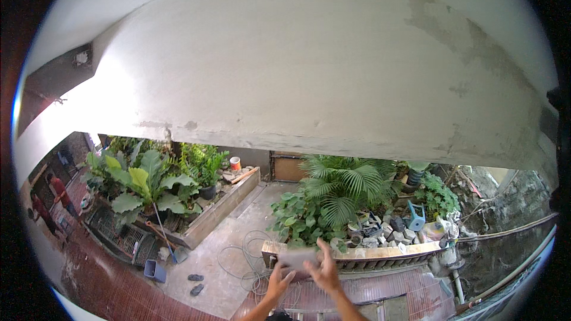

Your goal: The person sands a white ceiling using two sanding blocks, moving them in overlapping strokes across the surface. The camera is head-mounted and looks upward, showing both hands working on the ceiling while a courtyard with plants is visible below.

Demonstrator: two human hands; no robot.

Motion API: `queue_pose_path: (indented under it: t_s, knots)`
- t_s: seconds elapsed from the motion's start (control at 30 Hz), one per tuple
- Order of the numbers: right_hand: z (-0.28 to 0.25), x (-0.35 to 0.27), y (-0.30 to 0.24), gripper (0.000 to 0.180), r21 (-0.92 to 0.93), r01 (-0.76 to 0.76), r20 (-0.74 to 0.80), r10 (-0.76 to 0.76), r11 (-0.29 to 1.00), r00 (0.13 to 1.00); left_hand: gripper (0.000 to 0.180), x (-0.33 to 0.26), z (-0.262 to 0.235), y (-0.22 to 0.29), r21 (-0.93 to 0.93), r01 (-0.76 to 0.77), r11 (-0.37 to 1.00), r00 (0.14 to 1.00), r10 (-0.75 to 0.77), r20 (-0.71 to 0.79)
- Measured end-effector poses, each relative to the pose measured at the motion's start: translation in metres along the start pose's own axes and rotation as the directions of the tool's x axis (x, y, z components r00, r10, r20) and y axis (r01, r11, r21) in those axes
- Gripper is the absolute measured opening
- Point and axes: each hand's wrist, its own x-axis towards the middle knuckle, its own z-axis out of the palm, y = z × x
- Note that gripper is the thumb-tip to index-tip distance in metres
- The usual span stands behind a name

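Observation:
A flat, grey-brown rectangular piece (297, 257) is held out in front of me; blur hides its exact kind. My left hand (277, 280) is closed on its left end, the thumb lying along the lower edge. At the other end my right hand (324, 273) grips the piece, with its thumb across the front and one finger stretched upward. Ahead and above spreads a pale plastered wall (285, 65), patchy and darker at the upper right. Both hands are apart from it.
Below me are a tiled ledge (386, 288), a coiled hose (247, 258) and a planter wall (369, 254) with stones and a blue stool (416, 217). Slippers (196, 285) and a grey bin (155, 271) lie lower left. A person in red (59, 190) is at far left.

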Motion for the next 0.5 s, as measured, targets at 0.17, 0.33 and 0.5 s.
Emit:
queue_pose_path:
  t_s: [0.17,0.33,0.5]
  knots:
    - [0.019,-0.09,0.06,0.069,0.41,-0.46,0.001,0.504,0.788,0.864,0.047,-0.037,-0.007,-0.052,-0.722,0.535,0.44,0.836,-0.396,0.379]
    - [0.001,-0.122,0.107,0.052,0.514,-0.559,0.009,0.648,0.651,0.762,0.092,-0.031,0.024,-0.048,-0.402,0.608,0.684,0.735,-0.293,0.612]
    - [-0.034,-0.114,0.116,0.052,0.328,-0.513,-0.241,0.596,0.793,0.766,0.08,-0.027,0.065,-0.02,-0.378,0.442,0.814,0.82,-0.195,0.539]
